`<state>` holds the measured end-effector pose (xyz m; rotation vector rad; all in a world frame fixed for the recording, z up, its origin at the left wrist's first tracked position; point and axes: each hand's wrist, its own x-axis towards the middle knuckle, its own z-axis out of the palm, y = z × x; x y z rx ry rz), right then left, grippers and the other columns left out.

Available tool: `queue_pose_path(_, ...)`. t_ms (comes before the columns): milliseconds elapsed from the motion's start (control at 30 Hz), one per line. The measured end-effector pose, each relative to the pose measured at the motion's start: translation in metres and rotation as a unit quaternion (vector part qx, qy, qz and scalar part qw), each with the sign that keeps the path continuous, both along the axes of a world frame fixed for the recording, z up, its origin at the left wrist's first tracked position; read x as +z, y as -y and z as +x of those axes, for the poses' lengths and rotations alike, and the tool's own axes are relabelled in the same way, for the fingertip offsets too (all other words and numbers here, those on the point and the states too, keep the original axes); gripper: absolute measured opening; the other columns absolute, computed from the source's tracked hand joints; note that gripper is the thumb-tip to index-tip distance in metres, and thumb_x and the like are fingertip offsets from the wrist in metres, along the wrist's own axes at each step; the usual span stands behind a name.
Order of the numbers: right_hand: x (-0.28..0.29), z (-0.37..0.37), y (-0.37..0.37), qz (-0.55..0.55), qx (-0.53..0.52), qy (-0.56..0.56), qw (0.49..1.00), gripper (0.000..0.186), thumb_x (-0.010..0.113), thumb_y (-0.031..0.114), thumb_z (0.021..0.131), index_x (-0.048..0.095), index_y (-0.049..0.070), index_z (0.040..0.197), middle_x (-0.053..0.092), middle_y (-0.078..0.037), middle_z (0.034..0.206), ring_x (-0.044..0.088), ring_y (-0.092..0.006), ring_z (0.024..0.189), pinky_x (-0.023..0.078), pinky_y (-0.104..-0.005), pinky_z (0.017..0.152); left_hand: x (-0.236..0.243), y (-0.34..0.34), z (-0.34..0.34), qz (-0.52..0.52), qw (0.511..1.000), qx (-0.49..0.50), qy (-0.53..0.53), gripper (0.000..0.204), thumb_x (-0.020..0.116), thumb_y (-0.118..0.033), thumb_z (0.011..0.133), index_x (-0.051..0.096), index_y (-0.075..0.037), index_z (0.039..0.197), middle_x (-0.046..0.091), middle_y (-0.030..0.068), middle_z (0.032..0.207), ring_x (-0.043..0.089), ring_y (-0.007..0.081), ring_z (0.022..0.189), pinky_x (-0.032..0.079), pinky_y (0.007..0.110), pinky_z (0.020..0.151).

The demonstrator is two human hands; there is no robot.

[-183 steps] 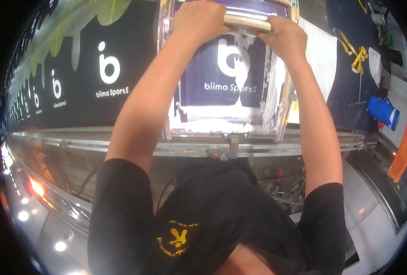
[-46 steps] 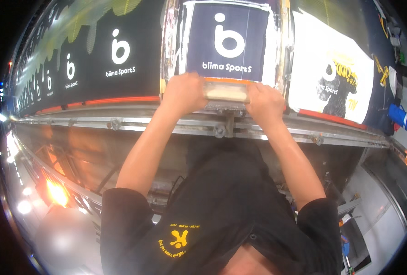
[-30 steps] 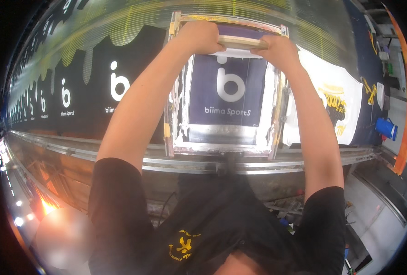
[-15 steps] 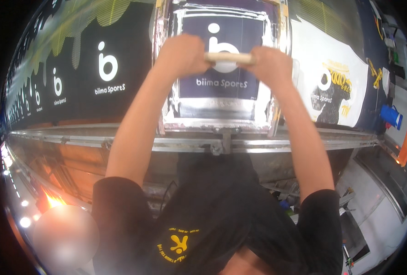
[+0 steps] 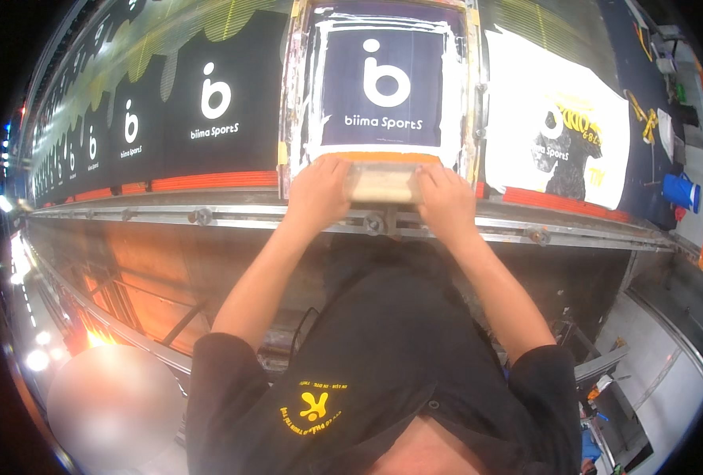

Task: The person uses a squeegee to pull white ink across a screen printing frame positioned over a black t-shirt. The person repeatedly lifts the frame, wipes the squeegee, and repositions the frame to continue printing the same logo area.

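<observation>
My left hand (image 5: 322, 190) and my right hand (image 5: 445, 194) are both closed on the ends of a pale wooden squeegee (image 5: 383, 181) at the near edge of a screen-printing frame (image 5: 470, 87). Inside the frame is a navy field (image 5: 422, 55) with a white logo and small lettering, bordered by white ink streaks; an orange strip runs along its near side, just beyond the squeegee.
Black printed garment panels (image 5: 240, 142) line the left of the long table; a white printed piece (image 5: 597, 134) lies right of the frame. A metal rail (image 5: 288, 215) runs along the front edge. A blue container (image 5: 680, 191) and yellow straps (image 5: 648, 123) are at far right.
About half a second ago my hands and the squeegee were over the middle of the screen; now they are down at its near edge, and the whole logo shows.
</observation>
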<state>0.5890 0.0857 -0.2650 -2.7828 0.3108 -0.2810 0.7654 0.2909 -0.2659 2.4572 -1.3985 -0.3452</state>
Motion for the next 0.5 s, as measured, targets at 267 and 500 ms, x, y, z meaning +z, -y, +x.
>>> queue_pose_path(267, 0.047, 0.015, 0.021, 0.061, 0.029, -0.028, 0.997, 0.022, 0.079, 0.01, 0.077, 0.072, 0.012, 0.099, 0.072, -0.006, 0.094, 0.069, -0.0298, 0.088, 0.055, -0.0444, 0.074, 0.072, 0.013, 0.037, 0.152, 0.985, -0.07, -0.035, 0.025, 0.073, -0.022, 0.08, 0.076, -0.011, 0.102, 0.075, 0.0143, 0.089, 0.074, 0.037, 0.085, 0.058, 0.05, 0.074)
queue_pose_path(500, 0.05, 0.203, 0.162, 0.023, -0.051, -0.133, 0.99, 0.028, 0.082, 0.042, 0.087, 0.077, 0.016, 0.096, 0.075, -0.008, 0.094, 0.073, -0.0325, 0.09, 0.057, -0.0475, 0.078, 0.052, 0.173, 0.223, 0.153, 0.984, -0.093, -0.003, 0.042, 0.075, -0.051, 0.086, 0.082, -0.012, 0.097, 0.079, 0.0156, 0.092, 0.076, 0.0373, 0.088, 0.06, 0.049, 0.079)
